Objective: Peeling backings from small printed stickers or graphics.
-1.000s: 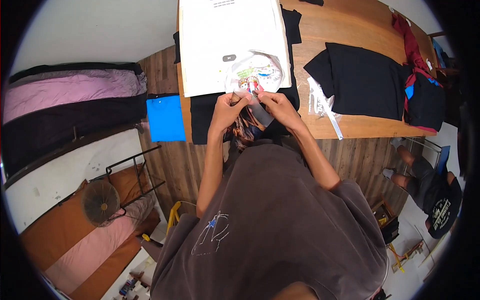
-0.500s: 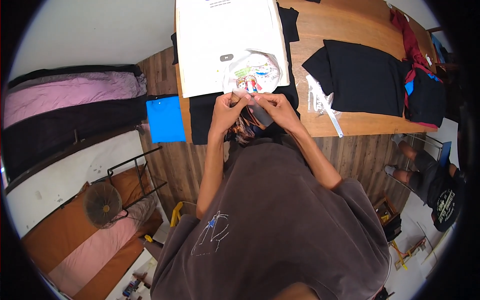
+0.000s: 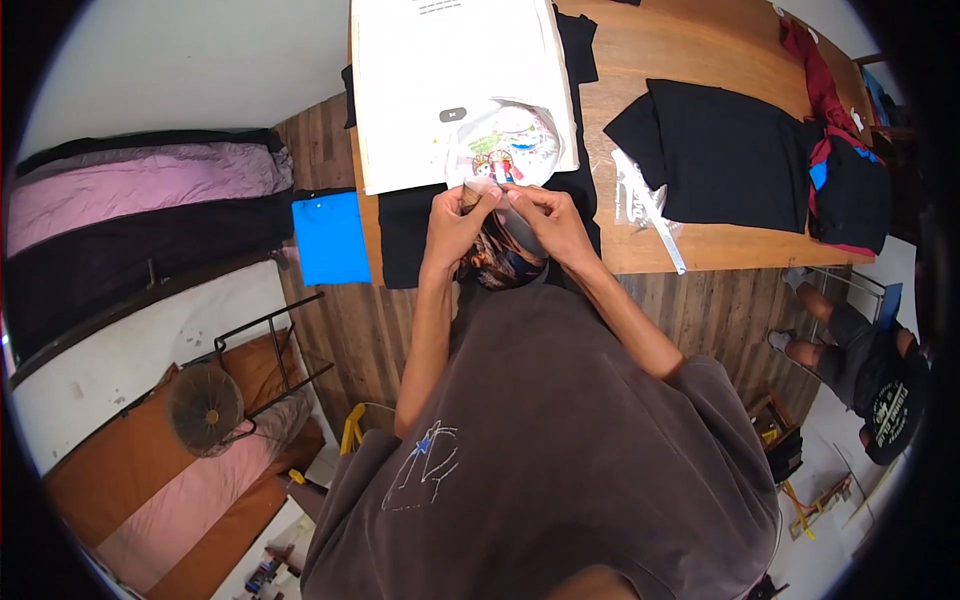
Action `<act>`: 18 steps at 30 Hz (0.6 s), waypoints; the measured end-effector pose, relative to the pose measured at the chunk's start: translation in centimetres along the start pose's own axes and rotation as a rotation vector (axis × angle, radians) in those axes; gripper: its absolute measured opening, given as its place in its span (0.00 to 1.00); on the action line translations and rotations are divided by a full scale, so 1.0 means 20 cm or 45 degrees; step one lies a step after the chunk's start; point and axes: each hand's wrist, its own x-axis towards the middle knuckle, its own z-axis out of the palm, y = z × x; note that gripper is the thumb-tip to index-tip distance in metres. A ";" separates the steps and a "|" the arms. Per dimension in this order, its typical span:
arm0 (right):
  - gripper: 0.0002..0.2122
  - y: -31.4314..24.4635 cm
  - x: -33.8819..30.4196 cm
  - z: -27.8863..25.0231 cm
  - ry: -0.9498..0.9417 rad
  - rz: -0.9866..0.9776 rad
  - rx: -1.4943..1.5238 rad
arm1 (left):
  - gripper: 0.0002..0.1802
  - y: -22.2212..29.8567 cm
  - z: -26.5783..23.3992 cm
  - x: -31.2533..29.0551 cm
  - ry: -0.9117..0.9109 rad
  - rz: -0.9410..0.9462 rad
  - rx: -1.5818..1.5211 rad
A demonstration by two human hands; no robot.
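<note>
My left hand (image 3: 457, 226) and my right hand (image 3: 556, 224) are close together at the table's near edge, thumbs and fingers pinched. Between them they hold the top of a dark patterned cloth (image 3: 493, 262) with a plain grey side, which hangs down toward my shirt. A small pale piece shows at my left fingertips; I cannot make out what it is. Just beyond my fingers, a round, clear plastic-looking piece with colourful printed figures (image 3: 520, 145) lies on a large white board (image 3: 420, 80). Black fabric (image 3: 405, 245) sticks out from under the board.
On the wooden table (image 3: 630, 50) lie a folded black garment (image 3: 735, 150), a clear plastic bag (image 3: 630, 195) and dark red clothing (image 3: 812, 75). A blue folded cloth (image 3: 332, 240) is at the left edge. A fan (image 3: 205, 410) stands lower left; another person (image 3: 855, 350) is at right.
The patterned cloth has swung open a little below my hands, so more of its print shows and the grey side has shifted. Both hands keep their pinch in nearly the same place.
</note>
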 end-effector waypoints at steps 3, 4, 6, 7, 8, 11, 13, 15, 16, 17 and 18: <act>0.15 -0.01 0.00 0.00 -0.002 0.032 -0.018 | 0.11 0.00 0.00 0.00 0.002 -0.013 0.005; 0.15 -0.01 0.00 0.00 0.007 0.035 -0.005 | 0.11 -0.01 -0.01 0.00 0.007 -0.020 0.015; 0.15 0.00 0.00 0.01 0.016 0.037 0.009 | 0.11 -0.02 -0.02 0.01 0.011 -0.026 0.027; 0.15 0.01 0.00 0.00 0.017 0.027 -0.012 | 0.11 -0.02 -0.02 0.01 0.002 -0.028 0.033; 0.15 0.01 0.00 0.00 0.019 0.017 -0.033 | 0.11 -0.02 -0.02 0.01 -0.008 -0.029 0.039; 0.14 0.02 0.00 0.00 0.010 0.073 0.030 | 0.11 -0.02 -0.03 0.02 -0.056 -0.044 0.062; 0.14 0.02 0.00 0.00 0.018 0.066 0.035 | 0.11 -0.01 -0.04 0.02 -0.085 -0.051 0.047; 0.14 0.01 0.00 0.01 0.027 0.058 0.039 | 0.11 0.00 -0.04 0.02 -0.114 -0.058 0.032; 0.14 0.01 0.00 0.02 0.034 0.070 0.047 | 0.11 -0.01 -0.04 0.02 -0.129 -0.071 0.013; 0.14 0.00 0.00 0.02 0.041 0.083 0.055 | 0.11 -0.01 -0.05 0.02 -0.144 -0.084 -0.006; 0.14 0.00 0.00 0.02 0.040 0.082 0.055 | 0.11 -0.01 -0.05 0.02 -0.144 -0.084 -0.005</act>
